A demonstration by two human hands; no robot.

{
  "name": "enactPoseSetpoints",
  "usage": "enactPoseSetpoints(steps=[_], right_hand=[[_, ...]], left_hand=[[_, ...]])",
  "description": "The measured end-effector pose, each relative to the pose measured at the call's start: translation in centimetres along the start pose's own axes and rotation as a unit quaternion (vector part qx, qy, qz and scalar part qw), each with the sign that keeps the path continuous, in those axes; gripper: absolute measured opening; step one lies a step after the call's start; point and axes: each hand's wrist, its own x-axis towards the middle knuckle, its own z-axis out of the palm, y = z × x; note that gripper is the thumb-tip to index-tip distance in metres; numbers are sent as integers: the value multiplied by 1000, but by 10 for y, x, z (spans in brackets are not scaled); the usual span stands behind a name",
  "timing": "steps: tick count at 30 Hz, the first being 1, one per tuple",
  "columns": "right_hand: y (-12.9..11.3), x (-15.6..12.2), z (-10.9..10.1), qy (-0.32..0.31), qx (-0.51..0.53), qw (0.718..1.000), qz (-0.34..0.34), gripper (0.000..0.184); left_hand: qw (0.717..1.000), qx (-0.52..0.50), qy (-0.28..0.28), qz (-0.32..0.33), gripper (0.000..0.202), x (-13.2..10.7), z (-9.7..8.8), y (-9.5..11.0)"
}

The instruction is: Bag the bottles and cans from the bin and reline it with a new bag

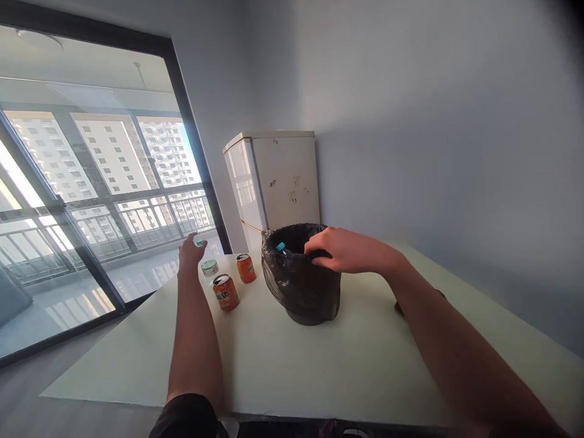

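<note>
My left hand (pixel 190 250) reaches to the far left of the table, its thumb and fingers apart around the green-capped top of a clear plastic bottle (pixel 210 268); I see no firm grip on it. Two orange drink cans stand close by: a nearer can (pixel 226 294) and a farther can (pixel 246 269), both upright. A bin lined with a black garbage bag (pixel 305 289) stands right of them. Closed on the bag's right rim is my right hand (pixel 332 248), thumb outside and fingers over the opening. A bottle with a teal cap (pixel 281 247) shows inside the bag's left rim.
The pale table (pixel 292 371) spans the foreground. Partly behind my right forearm lies a small dark object (pixel 399 309). An old white refrigerator (pixel 285 182) stands beyond the table, against the grey wall (pixel 433 121). Dark-framed glass doors (pixel 104 182) are at left.
</note>
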Motion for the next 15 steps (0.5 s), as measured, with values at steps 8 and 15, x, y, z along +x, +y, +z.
enactPoseSetpoints(steps=[8, 15], right_hand=[[0, 0, 0, -3, 17, 1000, -2, 17], [1, 0, 1, -6, 13, 1000, -7, 15]], left_hand=[[1000, 11, -17, 24, 40, 1, 4, -8], [1000, -6, 4, 29, 20, -2, 1, -2]])
